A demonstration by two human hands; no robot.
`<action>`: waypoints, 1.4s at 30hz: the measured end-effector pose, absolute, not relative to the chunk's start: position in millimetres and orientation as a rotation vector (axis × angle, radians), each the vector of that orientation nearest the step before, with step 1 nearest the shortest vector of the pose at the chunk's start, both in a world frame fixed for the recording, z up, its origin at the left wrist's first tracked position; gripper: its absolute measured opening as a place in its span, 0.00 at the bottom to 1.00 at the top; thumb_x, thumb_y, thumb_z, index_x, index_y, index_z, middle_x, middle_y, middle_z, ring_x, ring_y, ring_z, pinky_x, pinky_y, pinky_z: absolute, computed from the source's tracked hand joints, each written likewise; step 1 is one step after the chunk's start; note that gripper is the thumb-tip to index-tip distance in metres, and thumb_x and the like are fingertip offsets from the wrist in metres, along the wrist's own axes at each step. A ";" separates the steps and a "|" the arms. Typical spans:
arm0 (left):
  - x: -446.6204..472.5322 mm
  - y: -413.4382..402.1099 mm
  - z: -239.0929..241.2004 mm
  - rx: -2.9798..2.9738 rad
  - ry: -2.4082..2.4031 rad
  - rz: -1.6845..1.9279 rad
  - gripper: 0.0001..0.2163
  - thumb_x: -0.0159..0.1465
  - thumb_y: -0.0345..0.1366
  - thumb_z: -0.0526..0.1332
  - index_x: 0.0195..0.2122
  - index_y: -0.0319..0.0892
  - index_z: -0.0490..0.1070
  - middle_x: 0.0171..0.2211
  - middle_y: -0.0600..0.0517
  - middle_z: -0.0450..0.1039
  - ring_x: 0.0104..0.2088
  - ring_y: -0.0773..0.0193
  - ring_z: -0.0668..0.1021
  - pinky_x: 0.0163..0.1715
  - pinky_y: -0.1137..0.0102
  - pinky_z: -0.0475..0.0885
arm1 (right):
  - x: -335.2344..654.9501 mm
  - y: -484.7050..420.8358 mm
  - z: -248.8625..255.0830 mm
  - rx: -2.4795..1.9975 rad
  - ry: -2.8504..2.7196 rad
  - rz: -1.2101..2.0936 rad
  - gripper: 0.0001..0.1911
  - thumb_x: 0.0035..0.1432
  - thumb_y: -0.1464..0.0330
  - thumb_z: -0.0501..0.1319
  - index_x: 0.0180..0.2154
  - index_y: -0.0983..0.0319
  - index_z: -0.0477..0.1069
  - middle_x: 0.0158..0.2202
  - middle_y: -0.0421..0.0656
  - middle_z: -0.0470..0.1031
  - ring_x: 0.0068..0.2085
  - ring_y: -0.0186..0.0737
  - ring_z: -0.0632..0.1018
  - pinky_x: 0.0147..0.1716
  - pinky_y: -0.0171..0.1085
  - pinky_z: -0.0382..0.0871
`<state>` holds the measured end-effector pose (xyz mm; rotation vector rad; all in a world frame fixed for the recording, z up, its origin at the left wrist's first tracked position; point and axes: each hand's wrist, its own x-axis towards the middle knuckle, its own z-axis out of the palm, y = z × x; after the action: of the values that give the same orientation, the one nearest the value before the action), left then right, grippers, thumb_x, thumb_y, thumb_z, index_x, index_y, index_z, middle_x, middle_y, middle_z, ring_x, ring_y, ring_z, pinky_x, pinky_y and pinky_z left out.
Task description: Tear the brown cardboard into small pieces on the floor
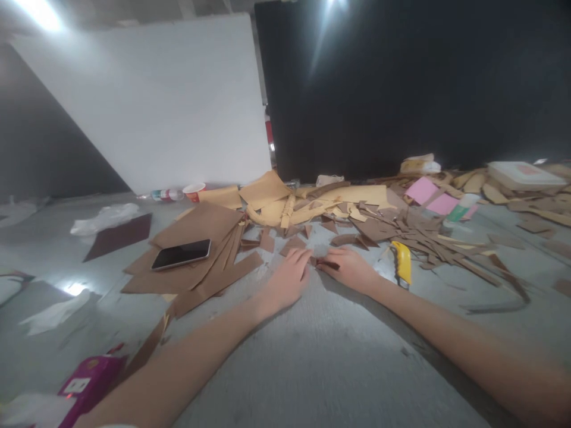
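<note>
Just above the grey tabletop (294, 356), my two hands meet near the middle of the view. A small dark brown strip (328, 263) of leather-like or card-like sheet lies between them. My right hand (352, 270) is closed on this strip, thumb and fingers pinched together. From the other side, my left hand (288, 276) has its fingers bent and closed at the strip's left end, though its fingertips are partly hidden. Loose brown offcuts (294, 244) lie just beyond my fingers. To the right of my right hand is a yellow-handled cutter (402, 263).
A phone (182, 254) rests on stacked brown sheets (196, 223) at left. Tan and brown scraps (414, 232) spread across the back and right. A purple device (91, 380) sits by my left forearm. A paper cup (194, 191) and white box (524, 175) stand farther back.
</note>
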<state>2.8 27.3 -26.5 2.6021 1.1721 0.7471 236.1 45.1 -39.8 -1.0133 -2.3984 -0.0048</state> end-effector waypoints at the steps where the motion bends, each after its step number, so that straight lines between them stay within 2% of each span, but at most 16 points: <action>1: 2.6 28.6 -28.5 2.595 1.185 0.768 0.21 0.72 0.26 0.53 0.65 0.40 0.67 0.62 0.42 0.71 0.65 0.52 0.69 0.66 0.54 0.68 | 236.2 45.8 -40.7 -1.000 -2.401 0.020 0.13 0.74 0.62 0.60 0.40 0.59 0.82 0.31 0.42 0.78 0.35 0.40 0.78 0.38 0.40 0.64; 8: -0.9 35.1 -36.4 2.642 1.103 0.761 0.11 0.74 0.29 0.55 0.54 0.39 0.73 0.57 0.43 0.73 0.62 0.51 0.69 0.65 0.55 0.68 | 235.6 48.9 -45.4 -0.860 -2.431 0.187 0.12 0.75 0.64 0.59 0.43 0.58 0.81 0.36 0.42 0.81 0.39 0.41 0.80 0.42 0.41 0.67; 12: -0.1 34.9 -34.7 2.607 1.120 0.742 0.10 0.74 0.28 0.56 0.52 0.40 0.72 0.56 0.43 0.73 0.61 0.51 0.70 0.63 0.54 0.69 | 234.2 48.0 -42.1 -0.913 -2.413 0.250 0.11 0.75 0.63 0.59 0.43 0.59 0.79 0.36 0.43 0.81 0.39 0.42 0.80 0.42 0.41 0.67; 17: 0.7 33.7 -30.9 2.521 1.102 0.754 0.07 0.72 0.26 0.57 0.45 0.42 0.72 0.53 0.44 0.74 0.59 0.53 0.71 0.61 0.56 0.70 | 232.7 47.0 -37.8 -1.035 -2.380 0.286 0.10 0.73 0.62 0.62 0.42 0.60 0.77 0.35 0.43 0.78 0.37 0.42 0.77 0.39 0.40 0.66; 25: 1.7 30.9 -19.1 2.446 1.027 0.799 0.08 0.74 0.26 0.56 0.41 0.43 0.72 0.43 0.48 0.76 0.52 0.56 0.73 0.53 0.62 0.72 | 232.8 47.0 -35.8 -0.986 -2.417 0.317 0.08 0.73 0.63 0.63 0.42 0.60 0.76 0.36 0.43 0.78 0.39 0.42 0.78 0.42 0.41 0.66; 33: -0.3 34.1 -25.7 2.491 0.949 0.906 0.10 0.77 0.29 0.54 0.41 0.42 0.74 0.39 0.48 0.76 0.47 0.57 0.74 0.48 0.64 0.72 | 232.7 43.1 -30.1 -0.956 -2.432 0.374 0.08 0.72 0.63 0.63 0.43 0.61 0.76 0.37 0.44 0.80 0.41 0.43 0.78 0.44 0.41 0.67; 42: 1.5 29.0 -17.6 2.467 1.031 0.808 0.11 0.78 0.36 0.53 0.46 0.44 0.76 0.43 0.49 0.78 0.49 0.57 0.74 0.52 0.62 0.72 | 234.2 44.4 -33.6 -0.923 -2.416 0.442 0.10 0.74 0.61 0.60 0.43 0.60 0.76 0.39 0.44 0.81 0.43 0.44 0.79 0.46 0.42 0.70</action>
<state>1.5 29.0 -17.6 2.4666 1.0315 0.8080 234.2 44.4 -33.6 -0.9235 -2.4161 0.4422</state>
